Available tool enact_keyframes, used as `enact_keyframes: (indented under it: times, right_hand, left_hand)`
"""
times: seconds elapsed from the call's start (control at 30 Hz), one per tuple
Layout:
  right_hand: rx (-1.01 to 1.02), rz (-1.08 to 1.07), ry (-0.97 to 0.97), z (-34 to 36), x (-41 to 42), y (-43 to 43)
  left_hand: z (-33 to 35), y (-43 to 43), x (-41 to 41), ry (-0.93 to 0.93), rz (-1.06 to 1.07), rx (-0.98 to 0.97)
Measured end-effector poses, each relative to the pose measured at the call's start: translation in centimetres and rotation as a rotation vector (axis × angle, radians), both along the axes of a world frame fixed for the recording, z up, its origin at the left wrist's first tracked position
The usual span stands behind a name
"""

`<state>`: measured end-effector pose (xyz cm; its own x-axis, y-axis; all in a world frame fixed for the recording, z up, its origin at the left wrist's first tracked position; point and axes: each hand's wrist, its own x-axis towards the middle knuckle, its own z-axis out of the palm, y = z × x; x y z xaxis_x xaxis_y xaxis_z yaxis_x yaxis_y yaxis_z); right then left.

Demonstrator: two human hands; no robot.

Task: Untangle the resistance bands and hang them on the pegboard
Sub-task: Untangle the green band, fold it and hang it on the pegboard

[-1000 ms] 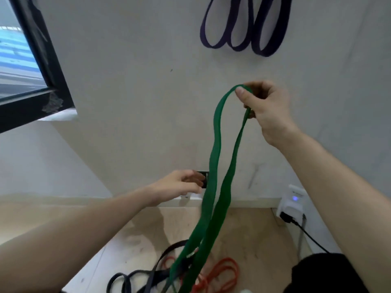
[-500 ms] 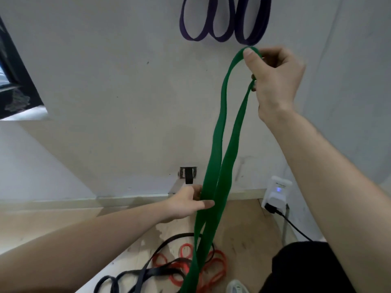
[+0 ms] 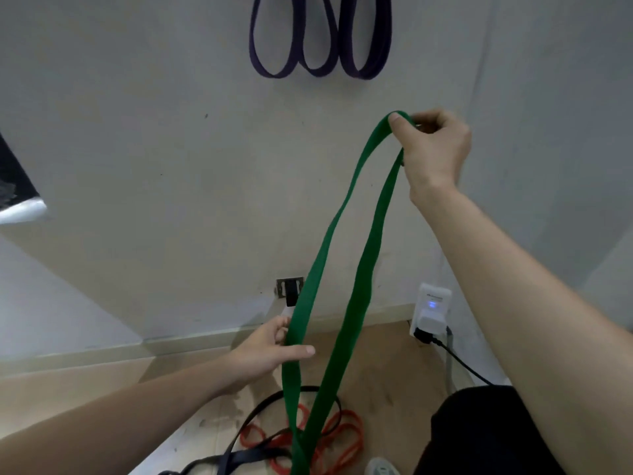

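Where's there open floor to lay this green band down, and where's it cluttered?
Bare floor runs left of the left hand, between the baseboard and the forearm. A smaller patch lies between the green band and the white wall adapter. Crowded: directly beneath the green band, where red bands and black bands tangle, and along the adapter's black cable.

Bare wall (image 3: 164, 149) lies open left of the green band (image 3: 356, 279) and below the hanging purple bands (image 3: 320, 46). Black and red bands (image 3: 337, 440) clutter the floor (image 3: 387, 365) beneath; a white adapter (image 3: 430, 310) juts at right.
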<state>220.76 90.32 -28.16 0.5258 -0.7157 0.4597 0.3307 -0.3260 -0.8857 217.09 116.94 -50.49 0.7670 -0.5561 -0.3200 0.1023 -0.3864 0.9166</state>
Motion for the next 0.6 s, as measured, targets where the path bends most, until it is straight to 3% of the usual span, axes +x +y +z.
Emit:
enact_keyframes:
  times: [0.3,0.6]
  right_hand:
    - [-0.071,-0.031,0.130,-1.6,0.8,-0.6]
    - [-0.292,0.057,0.471,-7.9,2.5,-2.6]
  left_hand:
    - [-0.2,0.7,-0.5,-0.125,0.188,-0.102]
    - [3.2,3.0,0.2,0.002,0.140,-0.004]
